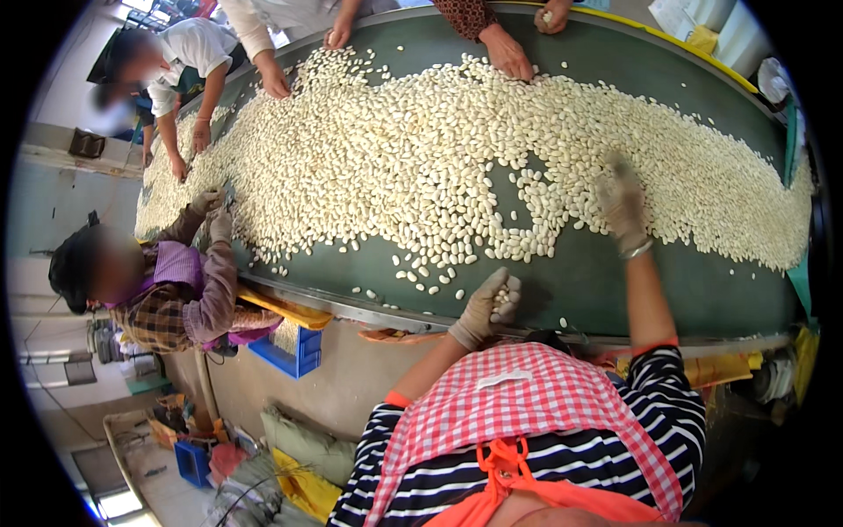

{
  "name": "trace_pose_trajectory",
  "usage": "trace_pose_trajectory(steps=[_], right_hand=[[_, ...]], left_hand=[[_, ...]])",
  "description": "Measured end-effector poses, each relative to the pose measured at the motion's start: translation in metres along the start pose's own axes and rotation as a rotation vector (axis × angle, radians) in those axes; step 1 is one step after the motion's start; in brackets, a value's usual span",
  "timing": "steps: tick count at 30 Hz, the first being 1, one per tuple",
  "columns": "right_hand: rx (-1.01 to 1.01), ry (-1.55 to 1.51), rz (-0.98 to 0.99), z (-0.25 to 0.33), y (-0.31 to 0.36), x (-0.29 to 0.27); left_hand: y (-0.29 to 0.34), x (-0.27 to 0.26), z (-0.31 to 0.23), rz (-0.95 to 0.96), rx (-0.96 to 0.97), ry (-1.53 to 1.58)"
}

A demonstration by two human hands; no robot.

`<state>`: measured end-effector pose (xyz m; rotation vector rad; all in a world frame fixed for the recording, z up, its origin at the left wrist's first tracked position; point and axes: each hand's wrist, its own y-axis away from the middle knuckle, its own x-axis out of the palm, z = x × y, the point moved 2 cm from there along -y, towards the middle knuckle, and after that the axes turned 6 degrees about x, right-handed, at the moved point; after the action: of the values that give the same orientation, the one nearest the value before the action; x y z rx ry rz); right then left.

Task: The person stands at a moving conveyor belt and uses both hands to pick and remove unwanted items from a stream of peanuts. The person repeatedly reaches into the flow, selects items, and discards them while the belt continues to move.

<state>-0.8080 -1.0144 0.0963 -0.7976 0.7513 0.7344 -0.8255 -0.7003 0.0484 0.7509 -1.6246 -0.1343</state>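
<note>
A thick spread of white beans [386, 158] covers much of the green conveyor belt [571, 285]. Close to the belt's near edge, my left hand [479, 316], in a pale glove, is curled around a small handful of white beans [505, 296]. My right hand [622, 206], also gloved and with a bracelet at the wrist, reaches out over the beans right of the middle. Its fingers touch or hover just above them and are smeared by motion, so their grip is unclear. Left of this hand, a bare green patch shows among the beans.
At the left, a co-worker's gloved hands [215, 215] work in the beans. Across the belt, other people's hands [507, 54] reach in. A blue crate [299, 351] stands below the near edge at left. Sacks [307, 443] lie on the floor behind it.
</note>
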Motion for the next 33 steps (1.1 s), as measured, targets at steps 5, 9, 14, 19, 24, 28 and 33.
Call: trace_pose_trajectory(steps=[5,9,14,19,24,28,33], right_hand=[[0.411,0.265,0.078,-0.098,-0.041,0.046],[0.078,0.726,0.469,0.009,-0.023,0.079],[-0.449,0.105,0.031,0.095,0.007,0.084],[-0.558,0.048,0.926,0.180,0.042,0.113],[-0.528,0.124,1.052,0.170,0.060,0.127],[-0.373,-0.119,1.102,0.125,0.083,0.121],[0.160,-0.604,0.783,0.051,0.067,0.047]], left_hand=[[-0.005,0.009,0.014,0.152,-0.006,-0.074],[-0.002,0.025,0.015,0.189,0.024,-0.156],[-0.001,0.051,0.027,-0.019,-0.066,-0.354],[-0.004,0.066,0.034,0.227,0.005,-0.361],[-0.016,0.059,0.059,0.258,0.012,-0.290],[-0.019,0.062,0.064,0.172,-0.167,-0.255],[-0.022,0.076,0.073,0.132,-0.081,-0.342]])
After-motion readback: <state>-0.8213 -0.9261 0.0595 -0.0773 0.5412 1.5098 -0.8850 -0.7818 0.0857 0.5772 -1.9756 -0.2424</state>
